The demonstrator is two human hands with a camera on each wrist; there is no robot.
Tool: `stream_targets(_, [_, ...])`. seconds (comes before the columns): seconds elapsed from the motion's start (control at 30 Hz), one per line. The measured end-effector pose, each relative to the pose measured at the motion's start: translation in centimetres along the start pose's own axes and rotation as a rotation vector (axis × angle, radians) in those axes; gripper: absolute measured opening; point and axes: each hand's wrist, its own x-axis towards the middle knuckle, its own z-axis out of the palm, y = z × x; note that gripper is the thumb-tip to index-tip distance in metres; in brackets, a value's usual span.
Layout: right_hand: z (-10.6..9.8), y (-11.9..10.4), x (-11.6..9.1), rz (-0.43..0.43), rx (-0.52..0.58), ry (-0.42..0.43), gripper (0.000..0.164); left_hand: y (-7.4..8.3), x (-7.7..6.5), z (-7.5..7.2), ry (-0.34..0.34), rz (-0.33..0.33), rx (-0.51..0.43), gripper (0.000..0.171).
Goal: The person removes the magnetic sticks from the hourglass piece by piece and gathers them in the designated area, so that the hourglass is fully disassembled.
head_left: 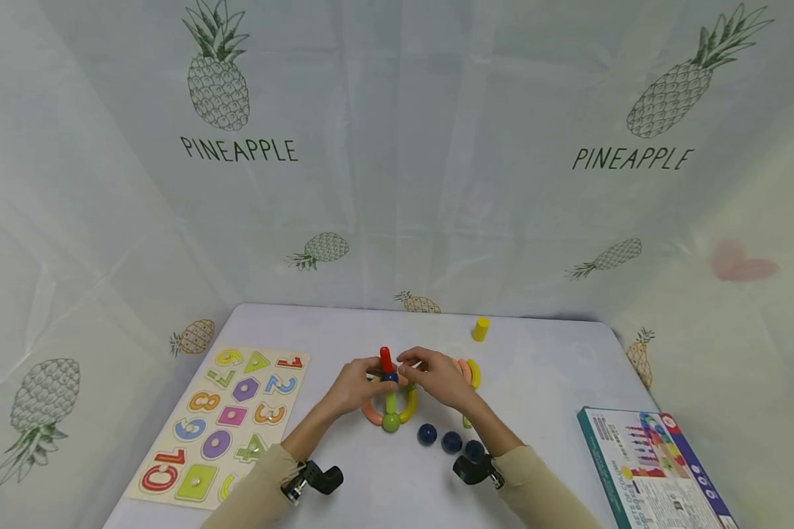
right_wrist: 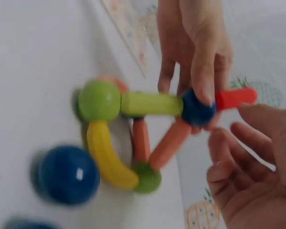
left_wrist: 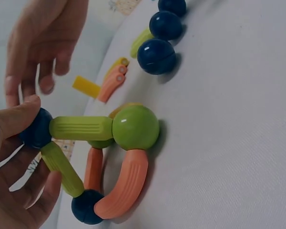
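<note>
The red rod pointed up, long axis near-vertical; the left hand pinched the blue ball beneath; the right hand hovered rightward, fingers apart.

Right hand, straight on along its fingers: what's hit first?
The right hand would likely meet the red stick first, standing on the blue ball that the left hand grips; depth is unclear, and contact may already exist.

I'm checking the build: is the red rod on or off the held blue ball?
On: the right wrist view shows the red rod meeting the blue ball without visible gap.
</note>
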Motion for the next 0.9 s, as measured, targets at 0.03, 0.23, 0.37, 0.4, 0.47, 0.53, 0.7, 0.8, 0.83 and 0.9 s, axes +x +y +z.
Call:
stream_targets(0.03, [0.3,-0.2,0.3,0.009,0.023,0.017,0.033,0.0,0.0,0.0,0.000,0.004,0.002,0.028])
stream_targets(0.23, [1.6,-0.8,1.6,-0.005,0.081,0.076,0.031,-0.1,0.0,0.1,-0.005,0.011,0.018,0.037])
stream_targets(0.37, [1.9,-1.1,1.8,-0.011,0.064,0.088,0.029,-0.2,0.1,0.1,0.001,0.008,0.029,0.037])
stream_targets(0.4, [1.9,-1.1,1.8,-0.012,0.065,0.083,0.030,-0.3,0.2,0.1,0.003,0.008,0.030,0.036])
stream_targets(0.47, [2.0,-1.3,1.8,0.000,0.095,0.071,0.030,-0.3,0.3,0.0,0.010,0.009,0.029,0.034])
stream_targets(0.53, [2.0,-1.4,1.8,0.014,0.137,0.058,0.031,-0.3,0.4,0.0,0.020,0.013,0.030,0.031])
stream_targets(0.7, [1.7,-1.9,1.8,0.028,0.228,0.061,0.033,-0.3,0.7,-0.2,0.056,0.027,0.043,0.029])
stream_targets(0.8, [1.2,-2.1,1.4,0.035,0.266,0.072,0.033,-0.5,0.7,-0.3,0.062,0.029,0.055,0.033])
stream_targets(0.83, [0.9,-2.0,1.2,0.042,0.274,0.073,0.033,-0.6,0.7,-0.3,0.061,0.028,0.058,0.036])
stream_targets(0.9, [0.1,-2.1,0.6,0.056,0.278,0.068,0.032,-0.8,0.7,-0.4,0.063,0.018,0.061,0.039])
